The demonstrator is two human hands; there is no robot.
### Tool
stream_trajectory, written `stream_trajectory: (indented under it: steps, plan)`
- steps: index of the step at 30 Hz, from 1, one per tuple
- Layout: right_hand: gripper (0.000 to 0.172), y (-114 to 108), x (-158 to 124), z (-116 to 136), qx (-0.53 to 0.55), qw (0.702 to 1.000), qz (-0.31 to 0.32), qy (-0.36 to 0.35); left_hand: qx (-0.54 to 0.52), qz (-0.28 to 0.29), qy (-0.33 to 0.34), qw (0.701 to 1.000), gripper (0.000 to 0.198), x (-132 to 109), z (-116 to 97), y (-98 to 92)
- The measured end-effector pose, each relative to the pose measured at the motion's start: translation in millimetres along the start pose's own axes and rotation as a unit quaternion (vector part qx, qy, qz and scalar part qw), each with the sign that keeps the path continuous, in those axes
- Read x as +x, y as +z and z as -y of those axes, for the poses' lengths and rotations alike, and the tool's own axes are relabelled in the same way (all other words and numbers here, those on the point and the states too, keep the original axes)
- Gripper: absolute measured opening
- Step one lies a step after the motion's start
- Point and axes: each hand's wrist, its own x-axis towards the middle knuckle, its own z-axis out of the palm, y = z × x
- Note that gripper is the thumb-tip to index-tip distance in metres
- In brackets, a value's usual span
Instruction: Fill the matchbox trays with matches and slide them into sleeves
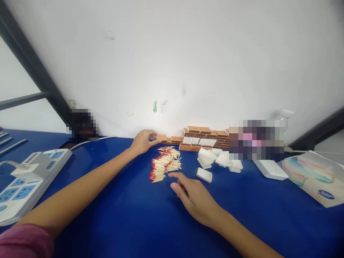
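My left hand (143, 141) reaches to the back of the blue table (129, 215) and its fingers are closed on a small brown matchbox (161, 137) by the wall. My right hand (192, 195) lies open on the table, fingers stretched toward a pile of red-tipped matches (164, 163). A single white inner tray (204, 175) lies just right of that hand's fingertips. Behind the matches stands a stack of brown matchboxes (205, 138), with several loose white trays (219, 159) in front of it.
A white power strip with blue sockets (25, 179) lies at the left edge with a plug in it. At the right are a flat white device (270, 169) and a tissue pack (314, 177). The white wall (188, 53) closes the back.
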Motion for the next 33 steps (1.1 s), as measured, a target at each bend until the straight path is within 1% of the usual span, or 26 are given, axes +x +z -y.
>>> stream_trajectory:
  steps: [7,9,12,15,17,19,20,22,23,25,27,30,33]
  plan:
    - [0.035,-1.8,0.3,0.3,0.007,1.0,-0.003,-0.021,0.015,-0.009,0.008,1.0,0.023,16.9,-3.6,25.9]
    - [0.034,-1.6,0.4,-0.8,0.013,0.999,-0.004,-0.033,0.025,-0.015,0.013,1.0,0.023,17.7,-6.5,27.2]
    - [0.033,-3.5,2.0,-6.0,0.001,0.999,-0.017,-0.045,0.045,-0.031,0.018,0.998,0.026,12.8,-13.5,18.7]
    - [0.03,-11.2,5.5,-17.8,-0.053,0.996,-0.063,-0.035,0.064,-0.057,0.022,0.996,0.026,-4.2,-27.6,1.3]
    - [0.028,-19.5,7.9,-28.6,-0.113,0.989,-0.095,-0.013,0.069,-0.064,0.033,0.995,0.026,-23.5,-40.6,-10.6]
    - [0.026,-29.0,9.3,-39.7,-0.184,0.977,-0.105,0.01,0.068,-0.057,0.055,0.994,0.025,-47.2,-53.5,-19.6]
    - [0.026,-33.9,9.5,-44.7,-0.217,0.971,-0.103,0.02,0.066,-0.05,0.072,0.994,0.024,-59.6,-58.7,-22.6]
    - [0.033,-43.4,8.7,-52.6,-0.262,0.96,-0.094,0.033,0.066,-0.037,0.158,0.984,0.021,-83.1,-65.1,-25.8]
    - [0.036,-48.0,7.7,-55.4,-0.273,0.957,-0.089,0.038,0.071,-0.036,0.182,0.98,0.018,-93.2,-66.1,-26.3]
    - [0.042,-56.7,4.8,-59.2,-0.276,0.957,-0.075,0.049,0.081,-0.053,0.225,0.97,0.014,-108.6,-65.0,-26.2]
    - [0.043,-64.5,1.0,-61.8,-0.265,0.961,-0.058,0.063,0.105,-0.065,0.264,0.957,0.014,-117.3,-62.3,-25.8]
    - [0.035,-72.7,-4.8,-66.2,-0.244,0.966,-0.031,0.085,0.135,-0.069,0.318,0.936,0.015,-121.1,-61.2,-25.4]
    - [0.027,-76.3,-7.4,-68.1,-0.226,0.97,-0.009,0.088,0.159,-0.059,0.357,0.919,0.012,-122.2,-65.4,-24.0]
